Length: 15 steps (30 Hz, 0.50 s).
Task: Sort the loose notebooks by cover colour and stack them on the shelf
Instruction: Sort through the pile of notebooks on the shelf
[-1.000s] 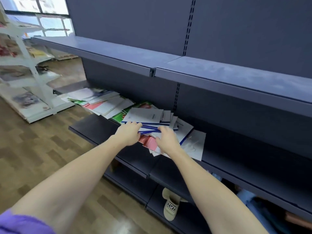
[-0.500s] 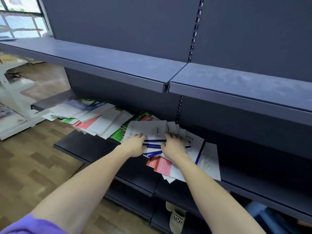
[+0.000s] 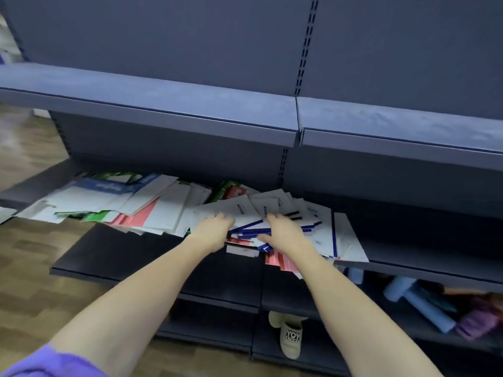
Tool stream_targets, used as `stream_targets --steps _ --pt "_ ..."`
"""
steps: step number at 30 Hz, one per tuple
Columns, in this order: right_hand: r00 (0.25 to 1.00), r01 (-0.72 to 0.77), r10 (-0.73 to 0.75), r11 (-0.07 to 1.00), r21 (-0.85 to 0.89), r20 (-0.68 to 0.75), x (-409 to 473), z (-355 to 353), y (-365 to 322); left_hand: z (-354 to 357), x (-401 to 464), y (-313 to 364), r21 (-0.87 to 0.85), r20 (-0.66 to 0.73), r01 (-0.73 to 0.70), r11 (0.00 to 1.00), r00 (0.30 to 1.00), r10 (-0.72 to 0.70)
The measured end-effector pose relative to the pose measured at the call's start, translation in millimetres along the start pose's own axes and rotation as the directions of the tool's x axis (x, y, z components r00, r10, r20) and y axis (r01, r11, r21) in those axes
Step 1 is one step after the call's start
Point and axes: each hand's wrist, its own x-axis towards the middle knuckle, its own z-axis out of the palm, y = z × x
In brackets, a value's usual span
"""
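On the middle shelf: loose notebooks (image 3: 253, 213) lie in a fanned heap on the shelf (image 3: 408, 257), right-hand pile under both hands; several hang past the front lip.
Second pile: further left on the same shelf, white, pink, green and blue covers mixed (image 3: 130, 202), untouched for now.
Left hand: left hand (image 3: 213, 232) at the left edge of the near pile, fingers curled onto the top white notebook, seems to be gripping its edge; thumb hidden.
Right hand: right hand (image 3: 285, 232) lying on top of the pile, fingers spread and fairly straight, pressing down, not wrapped around anything visible.
Covers seen: white with blue spines (image 3: 253, 229) on top, pink ones (image 3: 280, 263) poking out underneath, green and red at the back near the upright.
Step, judged: squaring up or pulling out the white/blue ones; sorting looks barely begun, no single-colour stack visible.
Handling, judged: thin, light, floppy booklets; glossy covers probably slide on each other, so a one-edge lift likely fans or spills them.
Where to hold, judged: pinch by the spine side, or clamp both long edges of a small batch, thumb on top.
Risk, judged: overhanging pink ones could drop to the lower shelf (image 3: 163, 257) if the top layer gets dragged forward.
Elsewhere: slipper (image 3: 291, 338) at the bottom, blue rolls (image 3: 416, 306) on a low shelf right, upper shelf (image 3: 152, 104) above.
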Motion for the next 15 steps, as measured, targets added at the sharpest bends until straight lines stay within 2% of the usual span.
stream_targets --steps 4,8,15 --pt "0.998 -0.023 0.016 0.995 -0.095 -0.068 -16.8 2.6 -18.2 6.5 -9.6 -9.8 -0.051 -0.030 -0.084 0.995 0.996 0.082" --pt "0.998 -0.041 0.026 0.961 -0.274 -0.059 -39.2 1.7 -32.3 1.4 -21.0 -8.5 -0.053 -0.058 -0.125 0.991 0.991 0.122" --pt "0.973 -0.170 0.148 0.979 -0.115 -0.179 -83.7 1.7 -34.5 -31.3 -36.0 9.3 -0.010 -0.174 -0.189 0.982 0.967 0.185"
